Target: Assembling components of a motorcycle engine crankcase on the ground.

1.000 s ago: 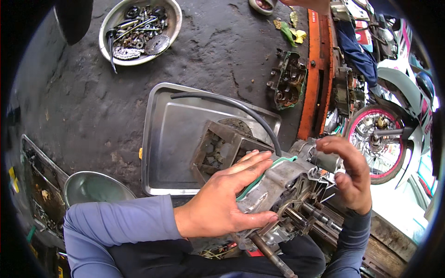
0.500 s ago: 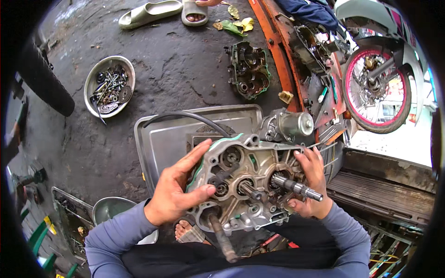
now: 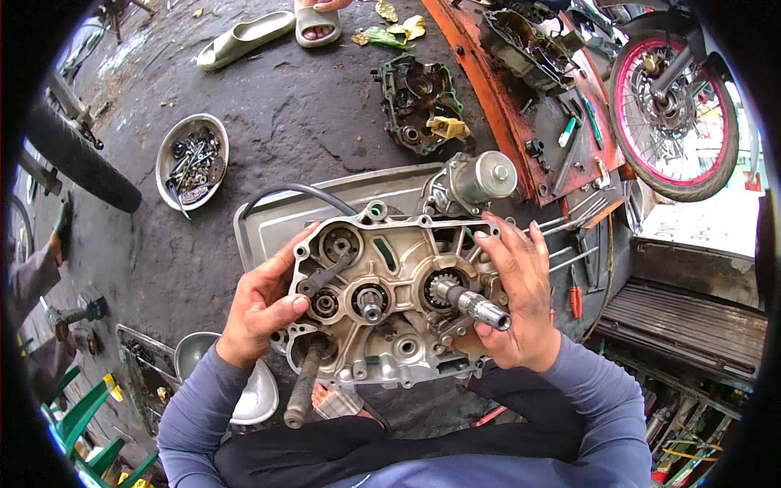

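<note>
Between my two hands is a silvery engine crankcase point(image 3: 390, 268), held up over my lap with its shafts pointing toward me. My left hand point(image 3: 267, 301) grips its left edge, thumb on the front face and fingers behind. On the right edge my right hand point(image 3: 521, 297) is closed, with its thumb near the splined shaft point(image 3: 472, 302). A long dark shaft point(image 3: 306, 382) sticks out at the lower left. The starter motor point(image 3: 480, 180), a grey cylinder, shows just beyond the top edge. A black hose point(image 3: 301, 189) curves behind the case.
A metal tray point(image 3: 342, 185) lies beyond the case. A bowl point(image 3: 221, 134) of bolts and gears stands far left. Another dark case half point(image 3: 415, 98) rests on the ground ahead, near a person's sandalled foot point(image 3: 319, 24). Right are an orange bench point(image 3: 541, 175) with tools and a pink-rimmed wheel point(image 3: 675, 122).
The crankcase has come left and turned more level, its face now squarer to me. Both hands moved with it, keeping their hold. My view has shifted slightly. A person's arm now shows far left.
</note>
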A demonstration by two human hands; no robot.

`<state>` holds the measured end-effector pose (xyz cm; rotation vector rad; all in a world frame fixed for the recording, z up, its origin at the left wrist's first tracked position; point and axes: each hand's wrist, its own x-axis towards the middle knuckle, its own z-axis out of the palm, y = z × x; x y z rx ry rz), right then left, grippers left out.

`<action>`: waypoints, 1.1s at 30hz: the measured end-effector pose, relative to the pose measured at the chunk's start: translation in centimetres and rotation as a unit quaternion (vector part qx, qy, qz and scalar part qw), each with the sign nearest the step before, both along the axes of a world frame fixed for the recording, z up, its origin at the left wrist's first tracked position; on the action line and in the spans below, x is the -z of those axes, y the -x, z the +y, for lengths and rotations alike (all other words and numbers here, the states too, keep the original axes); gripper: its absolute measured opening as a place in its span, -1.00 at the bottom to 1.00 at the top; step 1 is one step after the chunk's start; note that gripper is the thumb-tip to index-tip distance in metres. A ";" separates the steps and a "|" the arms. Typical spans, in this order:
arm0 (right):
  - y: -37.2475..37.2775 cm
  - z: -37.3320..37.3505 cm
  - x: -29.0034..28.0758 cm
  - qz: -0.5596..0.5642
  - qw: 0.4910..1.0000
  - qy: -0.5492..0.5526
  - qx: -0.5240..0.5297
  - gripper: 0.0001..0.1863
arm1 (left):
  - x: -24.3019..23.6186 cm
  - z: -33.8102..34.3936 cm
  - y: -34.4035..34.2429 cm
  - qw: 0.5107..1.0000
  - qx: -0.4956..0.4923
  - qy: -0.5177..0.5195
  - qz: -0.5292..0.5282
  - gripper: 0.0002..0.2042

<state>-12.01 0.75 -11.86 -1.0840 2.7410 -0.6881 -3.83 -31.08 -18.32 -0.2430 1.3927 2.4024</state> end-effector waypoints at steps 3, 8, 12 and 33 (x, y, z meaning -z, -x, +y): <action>-0.4 0.1 0.2 0.001 0.999 0.030 0.014 -0.20 | 0.3 -0.1 -0.2 1.000 0.002 0.019 -0.014 -0.12; 0.0 0.6 -0.4 0.011 1.000 0.016 0.002 -0.24 | 0.2 0.1 -0.3 0.999 -0.006 0.028 -0.031 -0.11; 0.1 3.4 0.0 0.073 0.984 0.160 -0.015 -0.45 | 0.1 0.1 -0.3 0.999 -0.011 0.041 -0.029 -0.10; 5.9 -2.2 -3.5 -0.182 0.912 0.244 -0.275 -0.76 | 0.1 0.2 -0.3 0.997 -0.027 0.051 -0.043 -0.09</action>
